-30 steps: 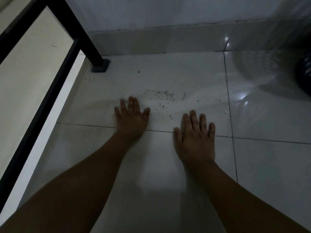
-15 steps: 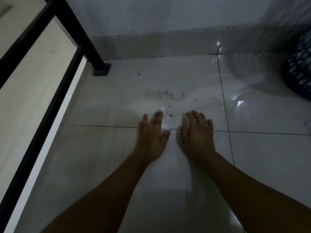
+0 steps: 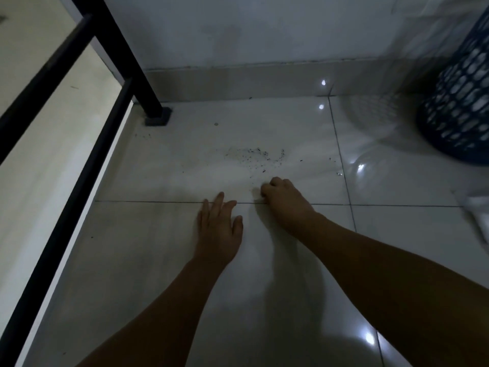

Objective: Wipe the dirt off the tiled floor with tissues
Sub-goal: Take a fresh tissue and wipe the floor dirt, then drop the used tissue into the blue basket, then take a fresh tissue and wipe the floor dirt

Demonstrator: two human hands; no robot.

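- Dark dirt specks are seen unwiped on the tiled floor.
- The right hand is curled, its contents hidden; left hand is laid flat, fingers together.

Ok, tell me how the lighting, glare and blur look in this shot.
Head view: dim overall, with small bright glare spots on the glossy tiled floor; the dirt specks are still readable; the right edge is motion-blurred, smearing the blue basket; wide-angle bending shows in the black frame; both hands, left hand and right hand, cast soft shadows.
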